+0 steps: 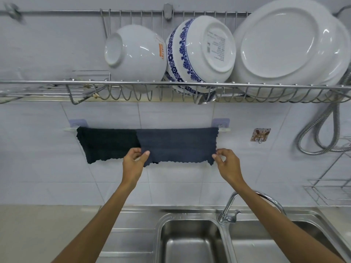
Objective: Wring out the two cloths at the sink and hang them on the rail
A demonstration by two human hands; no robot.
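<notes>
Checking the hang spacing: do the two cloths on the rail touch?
Touching. The head view shows the blue cloth overlapping the black cloth's right edge, with no wall visible between them on the rail.

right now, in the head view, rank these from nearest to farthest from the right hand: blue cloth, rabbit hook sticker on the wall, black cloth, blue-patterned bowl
1. Blue cloth: its lower right corner is pinched by the right hand.
2. Rabbit hook sticker: on the tile, up and to the right.
3. Black cloth: on the rail's left half, beyond the left hand.
4. Blue-patterned bowl: up in the rack.
</notes>
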